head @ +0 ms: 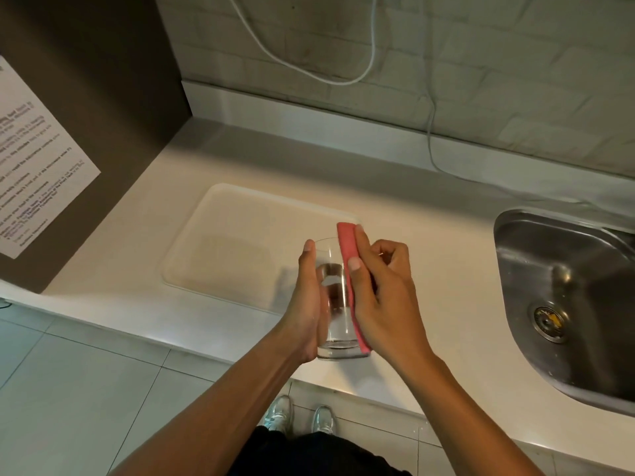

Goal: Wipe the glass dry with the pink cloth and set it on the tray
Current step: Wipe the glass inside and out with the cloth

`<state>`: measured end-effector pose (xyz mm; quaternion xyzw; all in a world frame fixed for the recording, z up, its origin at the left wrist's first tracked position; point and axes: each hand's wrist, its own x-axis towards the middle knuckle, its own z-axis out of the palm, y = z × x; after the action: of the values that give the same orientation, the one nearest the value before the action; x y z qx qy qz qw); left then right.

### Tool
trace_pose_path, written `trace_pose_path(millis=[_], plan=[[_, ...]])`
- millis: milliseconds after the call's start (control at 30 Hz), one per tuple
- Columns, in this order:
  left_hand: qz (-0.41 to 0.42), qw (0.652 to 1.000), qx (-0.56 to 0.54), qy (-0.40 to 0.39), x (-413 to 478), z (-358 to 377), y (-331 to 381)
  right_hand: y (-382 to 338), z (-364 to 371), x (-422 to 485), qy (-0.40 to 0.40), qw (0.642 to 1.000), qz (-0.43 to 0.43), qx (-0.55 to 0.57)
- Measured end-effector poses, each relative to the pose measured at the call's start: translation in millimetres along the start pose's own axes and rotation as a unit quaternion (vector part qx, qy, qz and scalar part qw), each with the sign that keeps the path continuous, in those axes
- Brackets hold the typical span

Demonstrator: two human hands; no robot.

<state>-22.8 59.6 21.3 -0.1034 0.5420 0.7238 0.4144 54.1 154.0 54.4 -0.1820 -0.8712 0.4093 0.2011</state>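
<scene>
Glass point(335, 300): clear tumbler, held in the air over the near edge of the bench point(429, 235), mouth tipped away from us. Our left hand point(305, 304) has its grip closed around the glass's left side. Our right hand point(381, 290) has its grip clamped on the pink cloth point(348, 255), pressing it flat along the glass's right side. Tray point(223, 242): pale, lying on the bench just beyond and left of both grips. Sink point(567, 297): steel, well right of them.
</scene>
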Motion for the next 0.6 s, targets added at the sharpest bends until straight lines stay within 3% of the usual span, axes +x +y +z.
trace_pose_path(millis=[133, 300, 467, 600], plan=[[0.007, 0.999, -0.036, -0.015, 7.0, -11.9, 7.4, 3.7, 3.3, -36.2, -0.050, 0.994, -0.083, -0.058], [-0.021, 0.999, -0.027, -0.018, 5.1, -5.3, -4.9, 8.4, -2.9, -9.4, -0.031, 0.999, 0.043, 0.014], [0.007, 0.997, -0.059, -0.042, 11.1, -11.9, 8.9, -6.3, 2.1, -38.3, -0.057, 0.993, -0.077, -0.073], [-0.001, 1.000, -0.027, -0.011, 12.1, -14.5, 7.3, 3.8, -5.6, -43.5, -0.077, 0.996, -0.029, -0.026]])
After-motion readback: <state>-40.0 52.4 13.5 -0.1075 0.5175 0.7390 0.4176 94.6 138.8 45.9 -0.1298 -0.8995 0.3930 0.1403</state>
